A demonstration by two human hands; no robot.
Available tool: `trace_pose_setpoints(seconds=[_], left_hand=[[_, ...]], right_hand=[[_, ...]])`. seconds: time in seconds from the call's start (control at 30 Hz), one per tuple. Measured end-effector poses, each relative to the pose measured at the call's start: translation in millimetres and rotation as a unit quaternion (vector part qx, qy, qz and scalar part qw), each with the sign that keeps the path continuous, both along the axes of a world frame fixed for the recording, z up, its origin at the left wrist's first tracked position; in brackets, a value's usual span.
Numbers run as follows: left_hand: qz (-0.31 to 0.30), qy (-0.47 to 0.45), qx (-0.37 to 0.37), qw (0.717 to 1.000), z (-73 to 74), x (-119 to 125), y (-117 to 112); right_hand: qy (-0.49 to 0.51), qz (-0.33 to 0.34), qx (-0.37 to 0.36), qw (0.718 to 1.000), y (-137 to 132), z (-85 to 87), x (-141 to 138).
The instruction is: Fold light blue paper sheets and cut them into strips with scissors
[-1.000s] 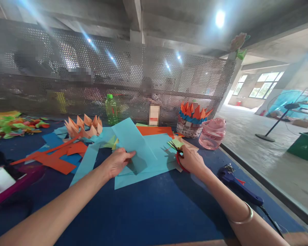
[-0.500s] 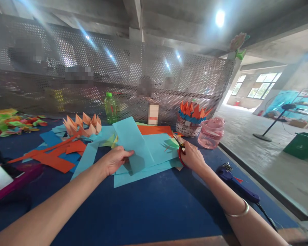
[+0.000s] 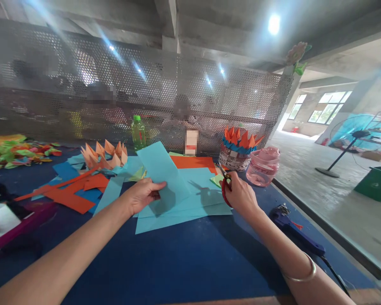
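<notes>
Room: a concrete-pillared workshop, with a concrete floor (image 3: 314, 199) to the right of the light-blue paper sheets (image 3: 178, 212), the landmark for everything below.
Far right: beyond the sheets, a standing fan (image 3: 346, 144) and a green bin (image 3: 376, 183) stand on the floor.
Screen: a perforated metal screen (image 3: 178, 80) rises behind the sheets, with 2 or more blurred co-workers (image 3: 181, 108) beyond it.
Tabletop: a dark-blue tabletop (image 3: 178, 262) carries the sheets at its middle.
Left of sheets: orange paper scraps (image 3: 73, 195) lie nearest, a peach-and-orange paper crown (image 3: 104, 154) sits up and to their right, and a heap of green and red paper pieces (image 3: 15, 154) lies farther left.
Behind sheets: a green plastic bottle (image 3: 139, 133) stands upright, and an orange paper sheet (image 3: 193, 162) lies just under their far edge.
Right of sheets: a woven basket topped with orange paper points (image 3: 236, 150) stands beside a pink plastic jar (image 3: 263, 166), and a blue glue gun (image 3: 284, 218) lies nearer the tabletop's edge.
Left hand: the left hand (image 3: 142, 196) grips a tilted light-blue paper strip (image 3: 165, 173), which lies on the sheets, in a narrow hold.
Right hand: the right hand (image 3: 240, 197) is closed around red-handled scissors (image 3: 225, 190) at the sheets' far right corner.
Small items: a small green paper piece (image 3: 216, 180) lies just beside the scissors' blades; a metal bangle (image 3: 300, 271) circles the right wrist.
</notes>
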State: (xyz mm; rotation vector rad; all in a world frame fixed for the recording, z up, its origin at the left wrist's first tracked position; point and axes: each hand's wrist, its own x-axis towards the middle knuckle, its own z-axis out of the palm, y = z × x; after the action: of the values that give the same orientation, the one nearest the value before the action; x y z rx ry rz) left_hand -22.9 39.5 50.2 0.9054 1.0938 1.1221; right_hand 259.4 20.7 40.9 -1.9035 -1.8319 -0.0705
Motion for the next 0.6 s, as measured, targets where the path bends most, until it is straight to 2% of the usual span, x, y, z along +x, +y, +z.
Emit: trace_pose_setpoints(seconds=[0.07, 0.13, 0.2, 0.27, 0.3, 0.37, 0.4, 0.47, 0.6], left_hand=[[-0.001, -0.020, -0.009, 1.000, 2.3, 2, -1], [0.000, -0.050, -0.021, 0.999, 4.1, 4, -2], [0.005, -0.076, -0.028, 0.997, 5.2, 5, -2], [0.013, -0.086, -0.029, 0.996, 5.6, 5, -1], [0.017, -0.090, -0.029, 0.995, 5.7, 5, 0], [0.028, -0.099, -0.026, 0.994, 5.5, 3, 1], [0.033, -0.103, -0.023, 0.994, 5.4, 2, 2], [0.041, -0.109, -0.017, 0.993, 4.8, 0, 4], [0.054, -0.110, -0.006, 0.992, 2.9, -3, 7]], right_hand=[[0.104, 0.085, 0.046, 0.990, -3, 1.4, -6], [0.254, 0.196, 0.014, 0.947, -8, 0.5, -15], [0.402, 0.286, -0.092, 0.865, -16, -2.2, -27], [0.494, 0.348, -0.205, 0.770, -23, -5.7, -38], [0.528, 0.368, -0.239, 0.727, -26, -7.4, -42], [0.573, 0.390, -0.275, 0.666, -30, -9.9, -46], [0.584, 0.395, -0.284, 0.649, -31, -10.6, -46], [0.593, 0.399, -0.299, 0.633, -31, -11.1, -45], [0.590, 0.400, -0.319, 0.625, -31, -11.0, -42]])
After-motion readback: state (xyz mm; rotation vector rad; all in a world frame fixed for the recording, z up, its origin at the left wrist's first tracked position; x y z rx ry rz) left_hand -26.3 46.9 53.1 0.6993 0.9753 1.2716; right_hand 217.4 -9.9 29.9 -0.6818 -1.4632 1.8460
